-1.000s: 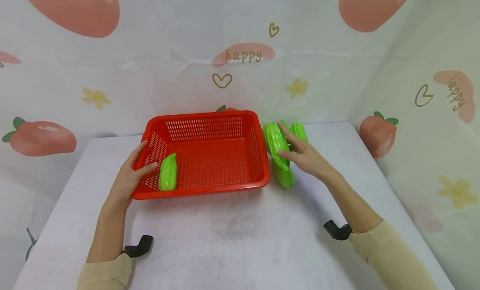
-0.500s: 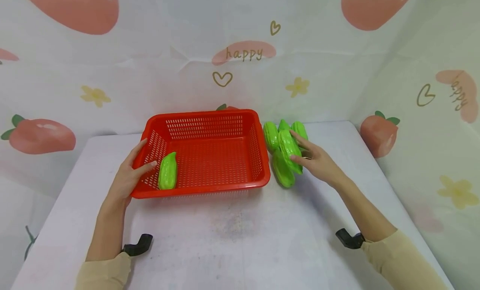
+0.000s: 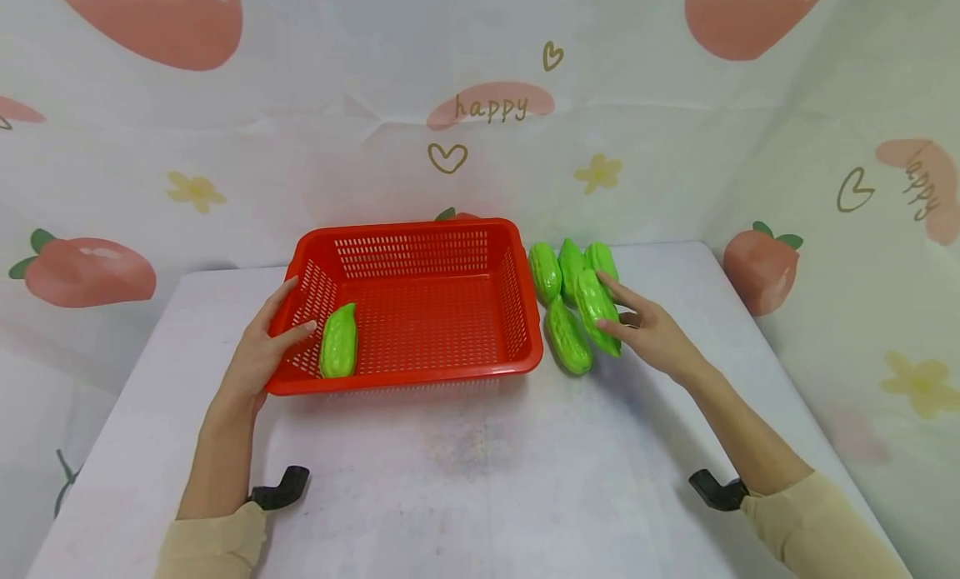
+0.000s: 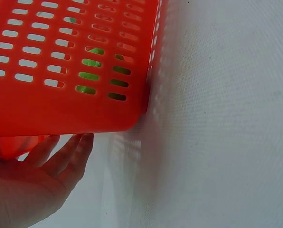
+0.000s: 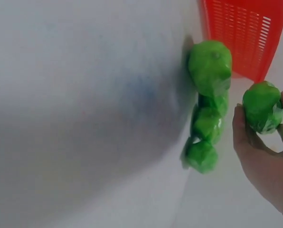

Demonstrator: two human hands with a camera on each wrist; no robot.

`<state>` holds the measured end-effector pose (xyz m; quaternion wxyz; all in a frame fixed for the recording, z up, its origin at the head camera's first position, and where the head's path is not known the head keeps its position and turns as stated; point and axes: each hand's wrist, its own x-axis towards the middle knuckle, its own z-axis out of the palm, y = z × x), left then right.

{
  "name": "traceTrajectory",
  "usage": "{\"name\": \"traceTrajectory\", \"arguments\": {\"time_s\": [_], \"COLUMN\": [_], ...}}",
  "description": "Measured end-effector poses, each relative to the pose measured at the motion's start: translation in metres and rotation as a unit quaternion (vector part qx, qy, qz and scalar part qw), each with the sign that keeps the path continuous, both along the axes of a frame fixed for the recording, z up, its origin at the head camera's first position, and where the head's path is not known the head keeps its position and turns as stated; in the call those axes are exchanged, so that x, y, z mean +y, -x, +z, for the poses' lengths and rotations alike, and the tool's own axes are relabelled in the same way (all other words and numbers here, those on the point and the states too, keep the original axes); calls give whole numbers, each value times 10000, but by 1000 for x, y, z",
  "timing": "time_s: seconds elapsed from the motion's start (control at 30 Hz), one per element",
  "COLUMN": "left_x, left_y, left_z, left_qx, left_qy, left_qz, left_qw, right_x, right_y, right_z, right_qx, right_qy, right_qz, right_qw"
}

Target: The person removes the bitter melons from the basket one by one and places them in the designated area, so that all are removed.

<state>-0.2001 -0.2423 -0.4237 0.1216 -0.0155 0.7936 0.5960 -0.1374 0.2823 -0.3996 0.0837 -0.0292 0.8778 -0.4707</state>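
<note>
My right hand pinches a bright green bitter melon between thumb and fingers. In the right wrist view this melon is held up off the table, apart from the others. Several more bitter melons lie in a cluster just right of the red plastic basket. My left hand grips the basket's left rim, thumb over the inside and fingers outside. One bitter melon lies inside the basket near that wall; through the slots of the left wrist view, green patches show.
The white table stretches in front of the basket, with faint dark smudges on it. A pale printed cloth hangs close behind the basket and along the right side. Black wrist mounts stick out from both sleeves.
My right hand has drawn the held bitter melon to the right and slightly toward me, uncovering the other melons behind it. The left hand and basket stay in place.
</note>
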Motion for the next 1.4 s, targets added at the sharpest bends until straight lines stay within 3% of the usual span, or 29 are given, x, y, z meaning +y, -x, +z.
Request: {"name": "traceTrajectory", "arguments": {"time_s": [0.43, 0.83, 1.4], "left_x": [1, 1, 2], "left_y": [-1, 0, -1], "left_z": [0, 1, 1], "left_qx": [-33, -27, -64], "left_qy": [-106, -140, -116], "left_qz": [40, 55, 61], "left_qw": [9999, 9999, 9999], "right_x": [8, 10, 11], "right_y": [-4, -9, -14], "right_z": [-19, -36, -42], "right_qx": [114, 81, -65], "right_qy": [-516, -508, -559], "right_qz": [20, -121, -320], "right_qw": [9986, 9986, 9979]}}
